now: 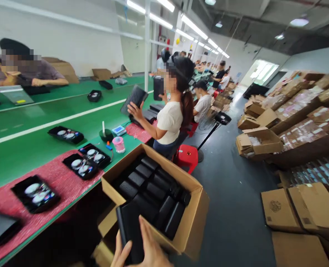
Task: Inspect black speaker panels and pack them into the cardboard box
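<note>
My right hand (145,252) shows at the bottom edge, closed round a black case (129,226) held upright just in front of an open cardboard box (194,207). Several more black cases (153,193) are packed in rows inside that box. My left hand is out of view. To the left runs a green worktable (36,144) with a red mat (58,178), on which lie open black trays holding round silver parts (36,193), (81,167), (94,155).
A seated person (170,118) ahead holds up a black case beside a red stool (187,157) and a floor fan (222,118). More workers sit along the line. A pink cup (119,144) stands on the table. Stacked cartons (300,122) fill the right side, beyond a dark floor aisle.
</note>
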